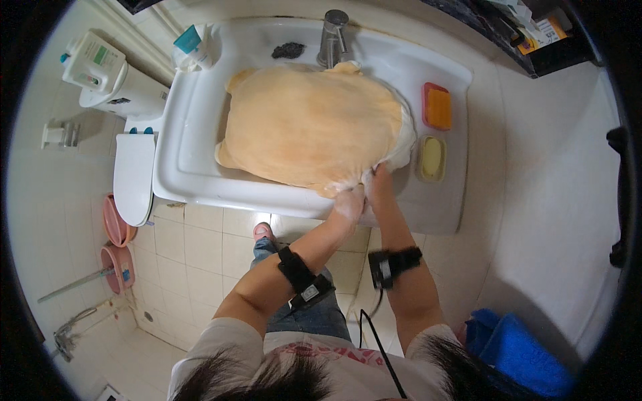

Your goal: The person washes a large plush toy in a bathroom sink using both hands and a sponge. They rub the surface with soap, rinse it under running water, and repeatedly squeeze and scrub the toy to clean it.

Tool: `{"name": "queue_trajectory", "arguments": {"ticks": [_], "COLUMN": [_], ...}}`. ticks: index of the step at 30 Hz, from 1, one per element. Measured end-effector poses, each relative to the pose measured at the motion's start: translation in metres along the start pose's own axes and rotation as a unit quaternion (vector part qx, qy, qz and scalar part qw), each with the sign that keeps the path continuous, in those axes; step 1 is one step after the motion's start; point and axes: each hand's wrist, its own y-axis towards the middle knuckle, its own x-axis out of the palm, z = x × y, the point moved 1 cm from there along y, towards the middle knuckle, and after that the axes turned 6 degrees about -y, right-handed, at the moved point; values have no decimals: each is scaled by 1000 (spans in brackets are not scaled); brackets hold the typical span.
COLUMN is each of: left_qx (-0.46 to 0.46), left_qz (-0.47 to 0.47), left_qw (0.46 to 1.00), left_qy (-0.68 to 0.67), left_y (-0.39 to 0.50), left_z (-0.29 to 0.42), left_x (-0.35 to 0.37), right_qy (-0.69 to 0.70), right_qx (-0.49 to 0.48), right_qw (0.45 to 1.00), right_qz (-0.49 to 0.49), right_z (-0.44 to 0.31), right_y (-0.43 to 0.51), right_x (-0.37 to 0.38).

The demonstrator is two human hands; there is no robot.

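Note:
A large tan plush cushion (311,125) with small stubby limbs and a white section at its right end fills the basin of a white sink (190,110). My left hand (349,203), coated in suds, grips a bunched bit of its fabric at the near right corner, over the sink's front rim. Right beside it, my right hand (379,175) pinches the same corner from the other side. Some fingers of both hands are hidden by the fabric and foam. Behind the cushion stands a metal faucet (333,35).
On the right ledge sit an orange scrub brush or sponge on a red holder (437,106) and yellow soap in a dish (431,158). A tube (193,45) and dark steel wool (288,50) lie at the back. Left are a toilet (134,175) and pink buckets (118,268).

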Motion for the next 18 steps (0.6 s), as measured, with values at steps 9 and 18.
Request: {"name": "queue_trajectory", "arguments": {"ticks": [9,18], "left_qx": [-312,-349], "left_qz": [-200,-161], "left_qw": [882,811], "left_qy": [-292,-440], "left_y": [-11,-31], "left_z": [54,50], "left_x": [-43,-73], "right_qy": [5,129], "right_qx": [-2,95], "right_qw": [997,986], "right_qz": [-73,-38], "right_z": [17,22], "right_y": [10,7], "right_x": [-9,-44]}}
